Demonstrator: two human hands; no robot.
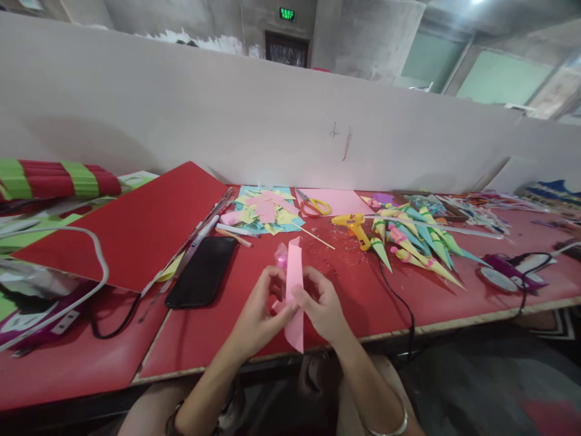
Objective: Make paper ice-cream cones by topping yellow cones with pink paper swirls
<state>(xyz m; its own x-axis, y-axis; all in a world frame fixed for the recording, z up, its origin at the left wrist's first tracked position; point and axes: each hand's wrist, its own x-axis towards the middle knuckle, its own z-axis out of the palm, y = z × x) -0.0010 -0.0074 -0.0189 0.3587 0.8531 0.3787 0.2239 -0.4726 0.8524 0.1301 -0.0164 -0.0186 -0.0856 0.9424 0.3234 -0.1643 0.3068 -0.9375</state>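
Note:
A strip of pink paper (295, 269), curled along its length, is held upright above the front of the red table. My left hand (261, 309) grips its left side, with the thumb pressed near the lower middle. From the right, my right hand (323, 303) pinches the same paper, its thumb meeting the left thumb. Just behind the left fingers is a small shiny pink object (282, 257) in what looks like clear wrap; whether the hand touches it I cannot tell.
A black phone (201, 272) lies left of my hands. Beyond are cut paper pieces (267, 209) and scissors (313, 204). A yellow glue gun (354, 228), its black cord (399, 297) trailing over the front edge, sits beside several paper cones (417, 236). A red board (136, 224) leans at left.

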